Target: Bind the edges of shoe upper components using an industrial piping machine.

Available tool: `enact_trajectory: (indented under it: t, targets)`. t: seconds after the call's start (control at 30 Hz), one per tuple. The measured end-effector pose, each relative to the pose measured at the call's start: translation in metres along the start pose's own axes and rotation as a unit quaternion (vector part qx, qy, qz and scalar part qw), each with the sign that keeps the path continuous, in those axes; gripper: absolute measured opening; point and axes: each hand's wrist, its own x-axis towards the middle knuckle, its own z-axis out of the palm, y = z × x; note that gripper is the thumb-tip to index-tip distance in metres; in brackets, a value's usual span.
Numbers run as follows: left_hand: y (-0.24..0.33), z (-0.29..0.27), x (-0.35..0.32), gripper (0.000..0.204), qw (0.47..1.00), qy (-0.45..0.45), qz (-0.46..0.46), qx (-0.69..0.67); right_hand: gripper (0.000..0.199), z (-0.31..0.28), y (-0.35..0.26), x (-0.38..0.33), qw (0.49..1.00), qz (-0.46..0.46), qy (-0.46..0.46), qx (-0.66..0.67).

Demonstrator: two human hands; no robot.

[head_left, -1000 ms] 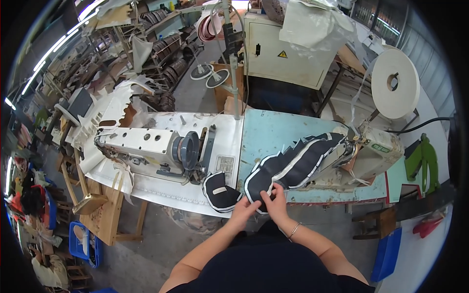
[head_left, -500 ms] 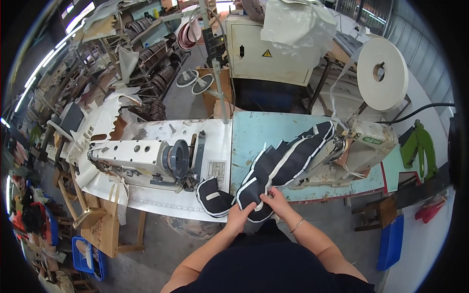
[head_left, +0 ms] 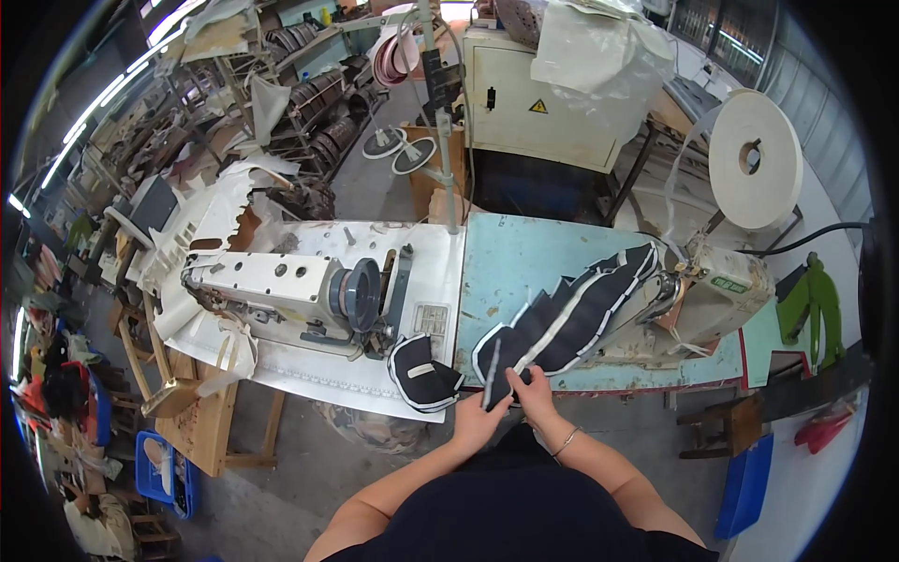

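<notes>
A chain of overlapping black padded pieces with white bound edges (head_left: 567,323) slants across the light-blue tabletop, its far end at the right sewing machine (head_left: 716,286). My left hand (head_left: 479,423) pinches the nearest piece, which is tilted up so its edge shows. Close beside it, my right hand (head_left: 532,393) has its fingers closed on the same end of the chain, near the pale strip. Just left of my hands lies a separate black piece with white edging (head_left: 421,372) on the white machine bed, with a short pale strip on it. My fingertips are partly hidden.
On the left stands a white sewing machine (head_left: 272,281) with a dark handwheel. A large roll of white tape (head_left: 782,173) stands at the right rear, near a green lever tool (head_left: 813,309). Blue bins (head_left: 744,487) and wooden stools (head_left: 721,428) sit below the table.
My hands have tipped the nearest black piece from lying flat to nearly edge-on, folding it up. The whole scene has shifted slightly right as the view turned.
</notes>
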Motion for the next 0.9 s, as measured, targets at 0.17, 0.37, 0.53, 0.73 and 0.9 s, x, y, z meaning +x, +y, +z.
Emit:
enact_trajectory:
  t: [0.17,0.37,0.53,0.73,0.9]
  targets:
    - [0.002,0.001,-0.008,0.029,0.960,-0.095,0.265,0.014,0.034,-0.003,0.027,0.028,0.997,0.009,0.067,0.045]
    - [-0.072,-0.107,0.053,0.039,0.966,0.176,0.010,-0.191,0.024,-0.001,-0.031,0.002,0.981,0.021,-0.048,0.186]
    - [-0.073,-0.098,0.057,0.074,0.833,0.483,0.126,0.239,0.022,0.016,-0.049,-0.008,0.984,-0.075,-0.055,0.152]
    - [-0.025,-0.036,0.064,0.041,0.902,-0.102,-0.122,-0.402,0.026,0.019,-0.044,-0.022,0.983,-0.147,-0.099,-0.047]
    - [-0.024,-0.039,0.084,0.032,0.975,-0.063,-0.059,-0.204,0.024,-0.013,-0.041,-0.021,0.918,-0.256,-0.031,-0.301]
